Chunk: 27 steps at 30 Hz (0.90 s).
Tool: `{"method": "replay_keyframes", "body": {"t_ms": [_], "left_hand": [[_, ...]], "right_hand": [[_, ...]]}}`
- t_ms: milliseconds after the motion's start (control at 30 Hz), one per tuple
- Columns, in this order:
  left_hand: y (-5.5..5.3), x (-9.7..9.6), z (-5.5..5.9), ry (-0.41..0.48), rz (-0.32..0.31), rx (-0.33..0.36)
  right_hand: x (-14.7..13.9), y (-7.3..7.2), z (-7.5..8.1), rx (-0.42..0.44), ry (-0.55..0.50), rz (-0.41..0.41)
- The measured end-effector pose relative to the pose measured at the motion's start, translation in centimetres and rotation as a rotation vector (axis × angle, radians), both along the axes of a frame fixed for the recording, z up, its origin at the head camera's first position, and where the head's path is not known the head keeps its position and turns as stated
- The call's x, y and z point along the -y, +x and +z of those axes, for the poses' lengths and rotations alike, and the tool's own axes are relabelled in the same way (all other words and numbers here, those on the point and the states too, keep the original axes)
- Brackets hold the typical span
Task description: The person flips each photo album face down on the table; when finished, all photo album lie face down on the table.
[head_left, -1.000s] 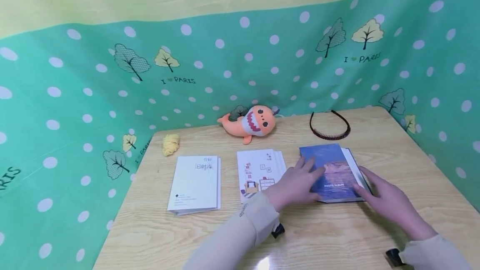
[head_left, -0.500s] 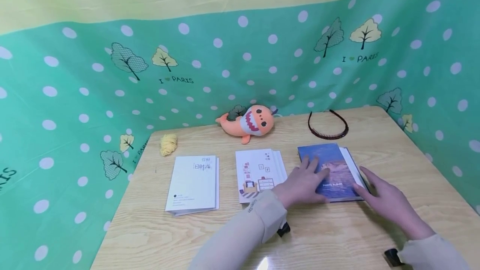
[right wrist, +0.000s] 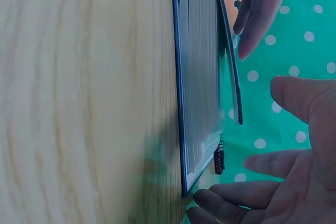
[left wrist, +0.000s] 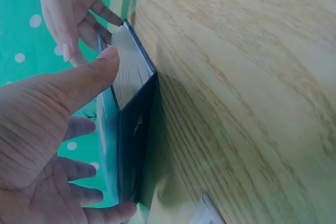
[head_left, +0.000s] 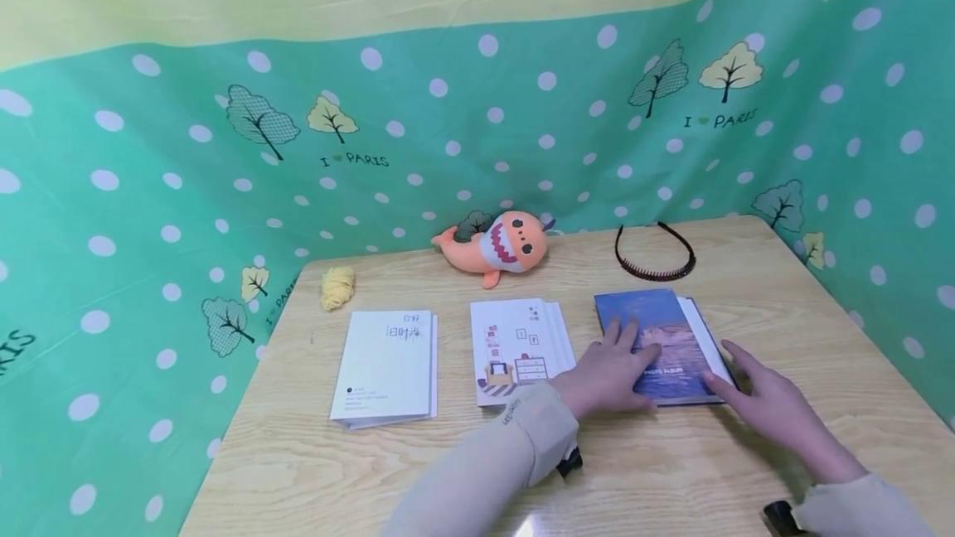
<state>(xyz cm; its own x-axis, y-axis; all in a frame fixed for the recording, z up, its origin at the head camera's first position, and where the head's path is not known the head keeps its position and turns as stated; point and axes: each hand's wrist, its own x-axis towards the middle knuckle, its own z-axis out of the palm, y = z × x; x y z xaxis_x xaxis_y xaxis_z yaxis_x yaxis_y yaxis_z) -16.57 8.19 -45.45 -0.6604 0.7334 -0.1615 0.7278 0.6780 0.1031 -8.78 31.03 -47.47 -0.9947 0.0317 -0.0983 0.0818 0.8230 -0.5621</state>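
Observation:
A blue photo album point(head_left: 647, 307) with a pinkish rock picture lies on the table, its front cover slightly raised off the pages in the right wrist view. My left hand point(head_left: 608, 373) rests over the cover's left part with straight, spread fingers. In the left wrist view its thumb point(left wrist: 100, 72) lies by the cover's near edge, and the little finger reaches the dark spine point(left wrist: 137, 129). Beside the album's right edge is my right hand point(head_left: 768, 400), fingers spread. The right wrist view shows that hand point(right wrist: 294, 177) with fingertips close to the back cover's corner; contact is unclear.
Left of the album lie a white album with room drawings point(head_left: 503, 338) and a plain white album point(head_left: 384, 371). Behind them are a yellow yarn bundle point(head_left: 338, 287), an orange shark plush point(head_left: 470, 253) and a dark toothed headband point(head_left: 656, 274). A green dotted curtain point(head_left: 448, 123) borders the table.
My left hand has slid a little to the right across the cover. The right hand and the album stay nearly where they were.

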Motion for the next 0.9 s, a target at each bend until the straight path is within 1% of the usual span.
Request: {"method": "replay_keyframes", "body": {"t_ms": [267, 400, 500, 633, 733, 867, 900], "left_hand": [[0.4, -0.5, 0.2, -0.005, -0.003, -0.052], [0.6, -0.7, 0.2, -0.017, -0.003, -0.058], [0.5, -0.7, -0.1, -0.016, 0.000, -0.064], [0.5, -0.7, -0.6, -0.008, 0.007, -0.064], [0.4, -0.7, -0.9, -0.009, 0.012, -0.081], [0.5, -0.7, -1.0, -0.017, 0.024, -0.105], [0.5, -0.7, -1.0, -0.017, 0.029, -0.098]], "right_hand": [[0.1, -0.2, 0.3, 0.064, -0.044, -0.029], [0.1, -0.1, 0.5, 0.063, -0.056, -0.030], [0.2, -0.1, 0.6, 0.058, -0.062, -0.031], [0.3, -0.3, 0.8, 0.075, -0.057, -0.047], [0.3, -0.3, 0.9, 0.076, -0.052, -0.047], [0.3, -0.4, 0.9, 0.072, -0.050, -0.041], [0.3, -0.4, 0.9, 0.073, -0.052, -0.041]]}}
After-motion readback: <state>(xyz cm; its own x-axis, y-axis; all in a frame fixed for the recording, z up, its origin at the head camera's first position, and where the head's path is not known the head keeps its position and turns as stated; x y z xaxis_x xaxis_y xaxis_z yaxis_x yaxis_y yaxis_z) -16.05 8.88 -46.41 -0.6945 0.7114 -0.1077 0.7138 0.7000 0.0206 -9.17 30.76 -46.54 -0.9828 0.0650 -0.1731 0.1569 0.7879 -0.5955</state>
